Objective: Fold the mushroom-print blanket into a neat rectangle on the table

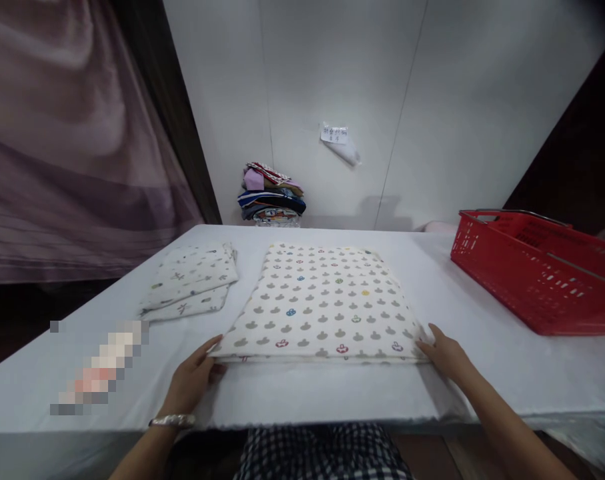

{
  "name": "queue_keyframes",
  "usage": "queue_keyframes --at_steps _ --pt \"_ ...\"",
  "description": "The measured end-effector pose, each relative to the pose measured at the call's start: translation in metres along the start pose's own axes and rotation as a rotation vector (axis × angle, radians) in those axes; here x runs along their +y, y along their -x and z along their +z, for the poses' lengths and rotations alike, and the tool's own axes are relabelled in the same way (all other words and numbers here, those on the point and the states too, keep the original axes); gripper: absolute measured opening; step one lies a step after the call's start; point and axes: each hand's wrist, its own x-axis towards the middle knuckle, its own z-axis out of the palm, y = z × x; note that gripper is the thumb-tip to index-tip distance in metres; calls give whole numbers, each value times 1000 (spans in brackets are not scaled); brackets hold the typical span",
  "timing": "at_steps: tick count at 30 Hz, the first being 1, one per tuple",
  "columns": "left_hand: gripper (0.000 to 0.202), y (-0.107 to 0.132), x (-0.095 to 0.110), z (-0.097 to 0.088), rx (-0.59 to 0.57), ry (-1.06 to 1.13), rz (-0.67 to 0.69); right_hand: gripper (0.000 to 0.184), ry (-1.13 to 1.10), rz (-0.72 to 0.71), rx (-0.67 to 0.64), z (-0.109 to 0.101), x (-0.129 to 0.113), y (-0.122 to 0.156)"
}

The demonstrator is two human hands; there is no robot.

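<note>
A white cloth printed with rows of grey mushroom-like shapes and a few coloured ones lies folded flat in the middle of the table. At its near left corner, my left hand pinches the edge between thumb and fingers; a bracelet circles that wrist. My right hand grips the near right corner in the same way, its fingertips partly hidden by the fabric. To the left rests a second folded cloth, white with a sparse print, touched by neither hand.
A white cover spreads over the table. On the right stands a red plastic basket with a metal handle. Several folded textiles are stacked at the back by the wall. A pixelated patch hides something on the left. A pink curtain hangs at left.
</note>
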Motion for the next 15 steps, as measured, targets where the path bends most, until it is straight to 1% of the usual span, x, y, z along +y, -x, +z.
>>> queue_keyframes --at_steps 3,7,9,11,13,15 --pt "49 1 4 2 -10 286 -105 67 -33 29 -19 -2 0 -1" --pt "37 6 13 0 10 495 -140 68 -51 39 -41 -3 1 1" --pt "34 8 17 -1 4 551 -168 69 -43 46 -53 -2 3 2" --pt "35 9 19 -3 -20 565 -224 70 -37 62 -53 1 4 3" --pt "35 7 18 -5 -64 572 -264 68 -31 74 -32 4 5 3" --pt "32 4 15 -5 -70 557 -279 64 -28 78 -5 7 6 3"
